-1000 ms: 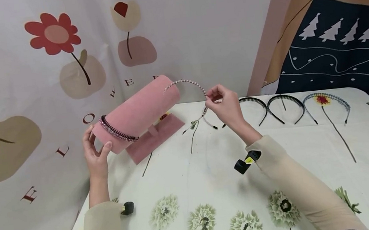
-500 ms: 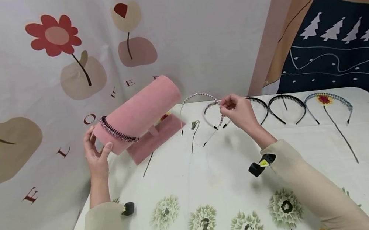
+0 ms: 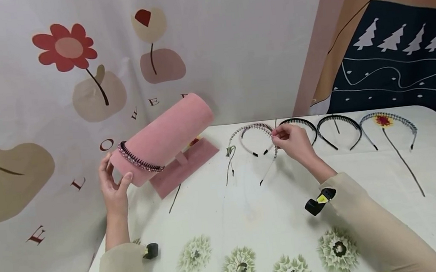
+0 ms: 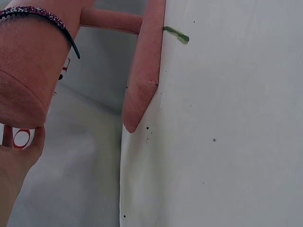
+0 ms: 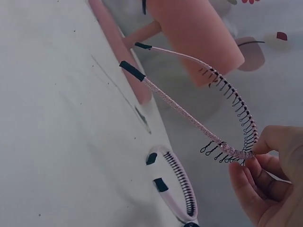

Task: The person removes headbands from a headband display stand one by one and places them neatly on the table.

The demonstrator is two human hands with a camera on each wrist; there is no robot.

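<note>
My left hand (image 3: 114, 185) grips the near end of a pink padded headband stand (image 3: 169, 124), thumb and fingers spread on its rim. A dark toothed headband with glittery pink stones (image 3: 138, 163) circles the roll near that hand. My right hand (image 5: 265, 177) pinches a thin sparkly pink headband (image 5: 182, 109) at one side, between thumb and fingers. Its black-tipped ends point away from the hand, and small wire teeth line its inner curve. The stand is to the left of this headband, apart from it. Behind it lies a pale pink headband (image 5: 188, 182) with dark teeth.
Two black toothed headbands (image 3: 337, 118) and a blue-grey headband (image 3: 387, 116) lie in a row along the table's back edge, right of my right hand. A white flower-printed cloth (image 3: 249, 212) covers the table. A printed curtain (image 3: 241, 46) hangs directly behind.
My right hand has moved right and down with the sparkly headband, away from the roll's far end toward the headbands behind. My left hand stays on the stand.
</note>
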